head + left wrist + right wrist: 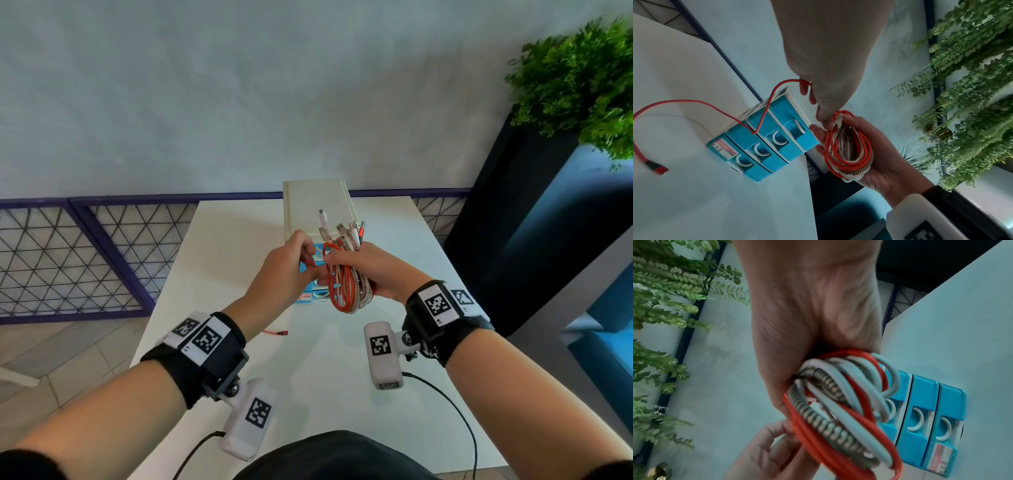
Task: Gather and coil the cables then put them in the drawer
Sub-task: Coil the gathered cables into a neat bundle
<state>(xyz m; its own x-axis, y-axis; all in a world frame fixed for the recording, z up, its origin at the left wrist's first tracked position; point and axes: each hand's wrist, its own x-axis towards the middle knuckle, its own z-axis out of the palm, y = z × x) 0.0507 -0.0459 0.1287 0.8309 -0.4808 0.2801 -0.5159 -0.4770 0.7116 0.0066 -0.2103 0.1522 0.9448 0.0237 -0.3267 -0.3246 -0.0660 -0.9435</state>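
**Both hands busy with one bundle of cables above the drawer unit**

Right hand (373,270) is wrapped around the coiled cables (346,287), fingers curled through the loops so the bundle hangs from the palm, connector ends sticking up past the knuckles toward the wall. Left hand (284,270) sits just beside it, thumb and fingertips pinching the loose red cable (715,107) where it leaves the coil.

Going from big to small: the white table (239,240) runs away from the person toward a pale wall, with a purple-framed mesh railing (85,253) behind it on the left and a leafy green plant (582,78) in a dark planter on the right. At the table's far end stands the drawer unit (318,205), a cream-topped box with blue drawer fronts (764,146), each with a white crescent handle; the left wrist view shows the fronts lined up roughly flush, and a small red-and-white label on the lowest one.

The coil is held in the air directly in front of those drawers, not in any of them. It mixes orange-red, white and striped braided strands. The red cable trails from the left hand's pinch, drapes across the drawer fronts, loops over the tabletop and ends in a red plug (281,332) lying on the table near the left forearm.
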